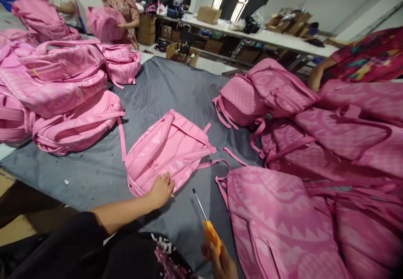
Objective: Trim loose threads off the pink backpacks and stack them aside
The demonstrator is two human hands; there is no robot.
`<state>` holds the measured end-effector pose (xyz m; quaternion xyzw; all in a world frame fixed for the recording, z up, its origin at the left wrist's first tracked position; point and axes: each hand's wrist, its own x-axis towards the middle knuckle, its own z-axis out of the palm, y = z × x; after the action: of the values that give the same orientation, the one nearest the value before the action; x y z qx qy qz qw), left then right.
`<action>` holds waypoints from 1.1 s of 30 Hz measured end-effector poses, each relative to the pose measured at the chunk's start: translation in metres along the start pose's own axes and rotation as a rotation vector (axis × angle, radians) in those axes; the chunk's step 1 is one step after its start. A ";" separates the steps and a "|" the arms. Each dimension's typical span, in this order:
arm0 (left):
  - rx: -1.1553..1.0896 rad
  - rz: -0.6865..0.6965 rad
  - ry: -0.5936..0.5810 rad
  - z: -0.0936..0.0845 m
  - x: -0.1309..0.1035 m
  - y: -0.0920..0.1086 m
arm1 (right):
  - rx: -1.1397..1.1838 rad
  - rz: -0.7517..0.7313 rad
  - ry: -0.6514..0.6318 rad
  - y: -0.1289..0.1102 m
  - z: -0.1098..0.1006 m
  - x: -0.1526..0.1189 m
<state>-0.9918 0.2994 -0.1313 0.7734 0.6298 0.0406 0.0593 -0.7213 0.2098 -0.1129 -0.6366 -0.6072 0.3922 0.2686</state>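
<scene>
A light pink backpack (pixel 176 144) lies in the middle of the grey-covered table, its padded back panel and straps facing up. My left hand (pixel 161 190) is at the backpack's lower edge, with bent fingers closed on the fabric. In my right hand (pixel 220 258), near the bottom of the view, is an orange-handled tool (pixel 212 235) with a thin metal shaft and a dark tip. The shaft points up and left, apart from the backpack.
Pink backpacks (pixel 72 82) are heaped at the left, and darker pink ones (pixel 283 212) at the right. People stand beyond both heaps; one holds a pink backpack (pixel 105 23). Behind are a long white table (pixel 226 29) and cardboard boxes (pixel 209 14).
</scene>
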 end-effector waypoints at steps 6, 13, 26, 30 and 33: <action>0.013 -0.339 0.272 -0.003 -0.080 0.003 | 0.018 -0.024 -0.189 0.008 -0.024 0.006; -0.097 -0.694 0.286 0.009 -0.078 -0.003 | -0.527 -0.221 -0.501 -0.049 -0.020 0.058; -1.954 -1.143 0.023 0.025 -0.092 -0.067 | -0.997 -0.253 -0.313 -0.164 0.025 0.165; -1.998 -1.181 -0.061 0.034 -0.085 -0.078 | -1.007 -0.340 -0.555 -0.162 0.032 0.134; -1.988 -1.164 -0.088 0.036 -0.084 -0.079 | -1.046 -0.279 -0.522 -0.172 0.030 0.119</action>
<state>-1.0807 0.2316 -0.1774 -0.0217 0.5786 0.4585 0.6742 -0.8485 0.3436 -0.0090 -0.4811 -0.8434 0.1461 -0.1893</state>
